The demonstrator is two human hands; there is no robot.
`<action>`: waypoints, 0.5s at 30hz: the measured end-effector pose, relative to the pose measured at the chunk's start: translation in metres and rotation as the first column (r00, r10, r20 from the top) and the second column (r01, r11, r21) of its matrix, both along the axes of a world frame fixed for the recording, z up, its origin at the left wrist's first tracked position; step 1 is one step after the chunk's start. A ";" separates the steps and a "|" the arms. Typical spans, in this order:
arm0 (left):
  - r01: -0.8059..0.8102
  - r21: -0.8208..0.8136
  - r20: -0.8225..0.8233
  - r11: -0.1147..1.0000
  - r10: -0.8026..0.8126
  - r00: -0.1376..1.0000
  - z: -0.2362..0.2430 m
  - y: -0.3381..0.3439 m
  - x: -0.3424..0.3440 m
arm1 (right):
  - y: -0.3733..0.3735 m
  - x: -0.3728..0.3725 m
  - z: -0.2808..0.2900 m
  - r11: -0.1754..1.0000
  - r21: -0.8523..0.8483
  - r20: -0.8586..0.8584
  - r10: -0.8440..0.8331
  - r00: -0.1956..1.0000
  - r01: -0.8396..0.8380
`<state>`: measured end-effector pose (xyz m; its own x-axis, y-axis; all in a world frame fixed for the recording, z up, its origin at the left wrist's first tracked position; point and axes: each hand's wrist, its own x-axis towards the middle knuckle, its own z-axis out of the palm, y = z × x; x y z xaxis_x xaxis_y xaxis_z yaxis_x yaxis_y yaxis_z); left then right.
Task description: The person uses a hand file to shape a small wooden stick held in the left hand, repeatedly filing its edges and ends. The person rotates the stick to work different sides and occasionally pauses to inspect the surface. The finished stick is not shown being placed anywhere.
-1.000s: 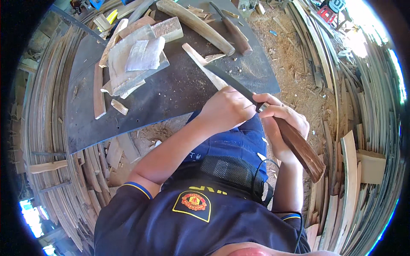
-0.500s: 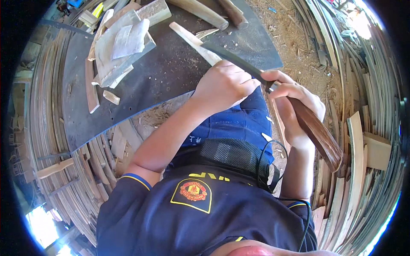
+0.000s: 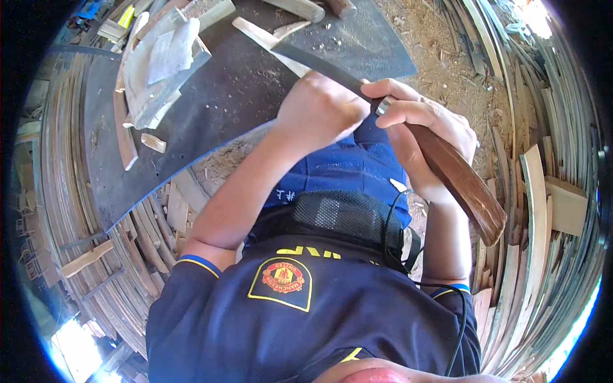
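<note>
Long dark-bladed knife with brown wooden handle gripped by right hand; left hand closed around pale wooden stick over dark worktop.

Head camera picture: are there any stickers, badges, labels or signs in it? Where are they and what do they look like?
Badge: on the chest of the dark navy shirt, low in the picture; shield shape, yellow outline, red and yellow inside.
Yellow lettering: a short row just above the badge, partly hidden under the black mesh strap.
White marks: small, on the blue cloth by the left forearm.
No packages, signs or screens show.
</note>
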<state>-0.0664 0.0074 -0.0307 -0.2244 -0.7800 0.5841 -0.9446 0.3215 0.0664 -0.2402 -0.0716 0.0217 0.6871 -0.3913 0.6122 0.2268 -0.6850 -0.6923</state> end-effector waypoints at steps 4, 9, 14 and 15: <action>-0.041 0.065 -0.108 0.997 0.048 0.993 -0.013 0.005 0.005 | 0.004 0.010 0.004 0.999 -0.015 -0.039 0.040 0.998 -0.041; -0.165 0.251 -0.490 0.954 0.272 0.829 -0.003 0.007 -0.008 | 0.003 0.035 -0.008 0.999 0.052 0.200 -0.015 0.980 0.004; -0.115 0.088 -0.268 0.989 0.135 0.954 -0.012 0.004 0.005 | -0.004 0.022 -0.014 0.998 0.063 0.235 0.014 0.972 -0.029; -0.110 0.148 -0.069 0.983 0.121 0.990 -0.018 0.006 0.014 | -0.003 0.015 -0.014 0.998 0.060 0.174 0.005 0.985 -0.016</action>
<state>-0.0527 0.0136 -0.0488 -0.0864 -0.8749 0.4765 -0.9651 0.1922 0.1780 -0.2256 -0.0751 0.0077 0.5766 -0.4244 0.6981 0.3544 -0.6399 -0.6818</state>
